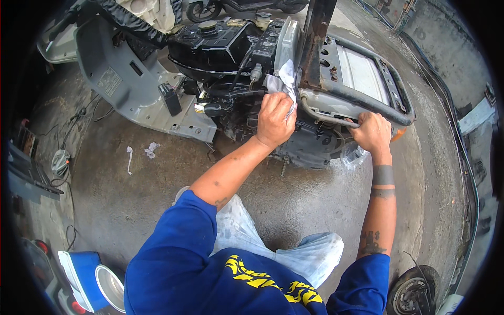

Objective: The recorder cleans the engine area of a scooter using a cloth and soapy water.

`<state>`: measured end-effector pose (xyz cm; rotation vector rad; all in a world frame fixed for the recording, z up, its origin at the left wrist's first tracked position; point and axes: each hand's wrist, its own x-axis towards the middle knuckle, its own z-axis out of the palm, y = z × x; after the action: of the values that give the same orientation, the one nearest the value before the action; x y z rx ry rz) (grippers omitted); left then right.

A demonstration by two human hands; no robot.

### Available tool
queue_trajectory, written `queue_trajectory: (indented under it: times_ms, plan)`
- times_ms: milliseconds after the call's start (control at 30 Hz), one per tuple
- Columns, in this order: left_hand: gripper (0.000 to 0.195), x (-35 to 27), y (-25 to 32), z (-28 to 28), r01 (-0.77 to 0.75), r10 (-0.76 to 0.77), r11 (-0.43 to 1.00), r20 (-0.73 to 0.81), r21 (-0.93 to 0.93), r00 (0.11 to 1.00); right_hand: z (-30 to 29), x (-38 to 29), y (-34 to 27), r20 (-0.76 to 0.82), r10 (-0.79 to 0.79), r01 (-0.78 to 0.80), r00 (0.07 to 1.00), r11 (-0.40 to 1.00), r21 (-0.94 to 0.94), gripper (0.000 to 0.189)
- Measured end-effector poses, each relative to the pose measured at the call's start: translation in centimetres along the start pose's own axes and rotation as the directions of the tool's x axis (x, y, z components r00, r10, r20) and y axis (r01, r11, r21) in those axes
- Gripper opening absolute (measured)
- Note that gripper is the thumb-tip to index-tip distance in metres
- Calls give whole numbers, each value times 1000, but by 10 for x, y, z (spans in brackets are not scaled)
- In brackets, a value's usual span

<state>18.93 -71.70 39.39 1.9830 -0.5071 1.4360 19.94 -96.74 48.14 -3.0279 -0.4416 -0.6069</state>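
Observation:
A partly stripped motor scooter stands before me. My left hand (pixel 275 122) pinches a crumpled whitish cloth or paper wipe (pixel 286 76). The wipe lies against the lower end of a pale, translucent lamp-like part (pixel 286 43) behind the black tank-like body (pixel 214 43). My right hand (pixel 372 132) is curled around the rear end of a curved metal side rail (pixel 327 115), below the tubular rear rack (pixel 364 92); its fingertips are partly hidden. Under both hands sits the dark engine casing (pixel 311 143). A rusty upright post (pixel 317 43) rises beside the wipe.
A small black battery (pixel 170 99) rests on the grey footboard (pixel 157 114). Wipe scraps (pixel 151 149) lie on the wet concrete floor (pixel 252 177). A clear plastic bag (pixel 353 155) is below my right hand. A blue-and-white cooler (pixel 82 279), a metal basin (pixel 110 287) and a wheel (pixel 413 293) stand near me.

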Motion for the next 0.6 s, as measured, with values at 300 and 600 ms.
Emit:
queue_trajectory:
  times_ms: [300,600]
  plan:
    - [25,2,-2,-8,-7,8,1000,54,-12,999,10,-1,6,-48,21,-21,999,1000,12,46]
    - [28,54,-17,4,46,-65,974,78,223,995,5,3,0,24,44,-43,999,999,-23,38]
